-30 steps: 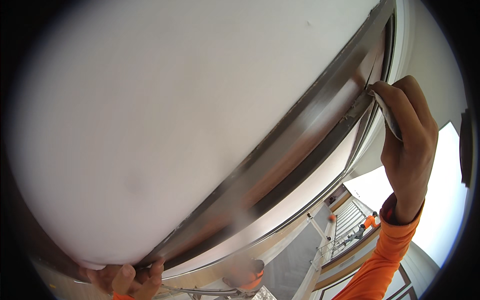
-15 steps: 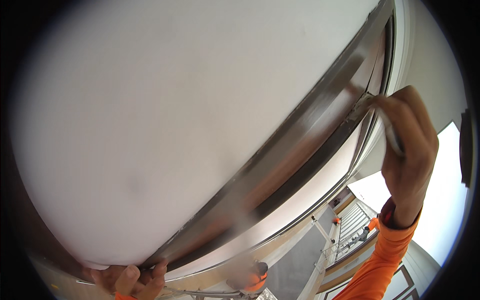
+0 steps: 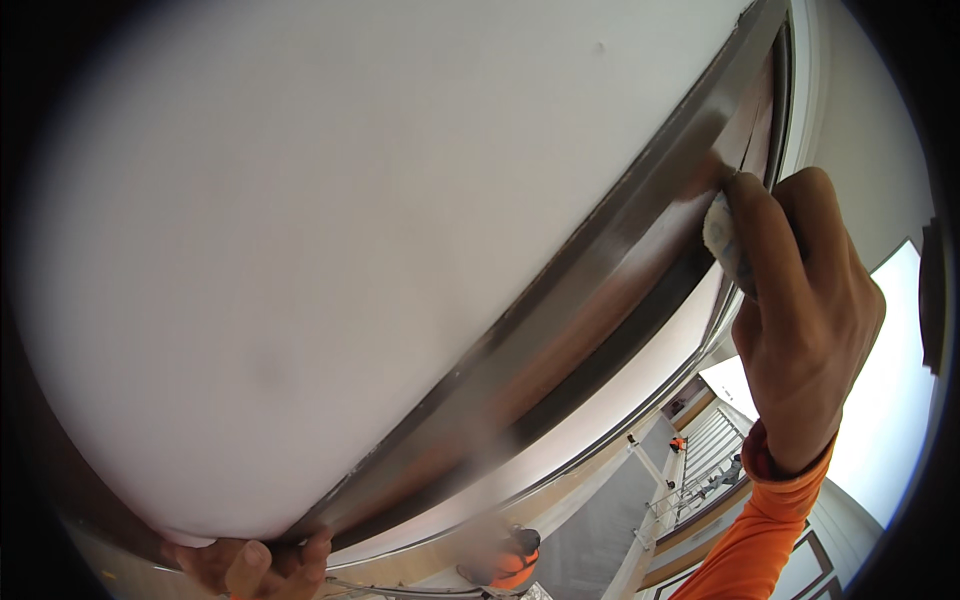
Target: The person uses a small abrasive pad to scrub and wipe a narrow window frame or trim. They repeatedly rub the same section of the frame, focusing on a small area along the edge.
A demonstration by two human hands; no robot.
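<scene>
Right hand [image 3: 800, 320] slid lower along the dark wooden trim [image 3: 600, 300] beneath the white ceiling [image 3: 300, 220], fingers pinching a small pale pad [image 3: 722, 240] against it, left hand [image 3: 250, 565] gripping the trim's lower end, wood glossy brown.

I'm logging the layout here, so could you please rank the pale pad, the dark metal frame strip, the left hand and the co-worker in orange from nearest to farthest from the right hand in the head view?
1. Pale pad: gripped in the right hand.
2. Dark metal frame strip: just left of the fingertips.
3. Co-worker in orange: far below, bottom centre.
4. Left hand: bottom left corner, at the frame's lower end.
</scene>
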